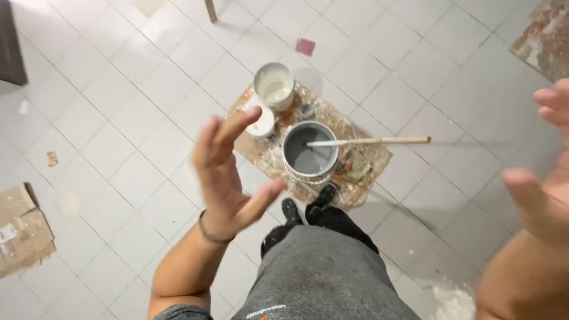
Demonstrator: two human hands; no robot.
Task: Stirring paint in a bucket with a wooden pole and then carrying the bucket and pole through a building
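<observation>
The right hand (542, 178) and left hand (228, 172) are hovering empty above the grey paint can (310, 155), fingers spread. A stirring stick (370, 141) is resting in its paint, apparently mixed; a white bucket (274, 86) is standing just beyond the can.

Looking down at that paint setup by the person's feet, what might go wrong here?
The stick resting across the grey paint can juts far past the rim; a foot close by could knock it and tip paint. The cardboard under the cans is small, so spills would likely reach the white tiles.
</observation>
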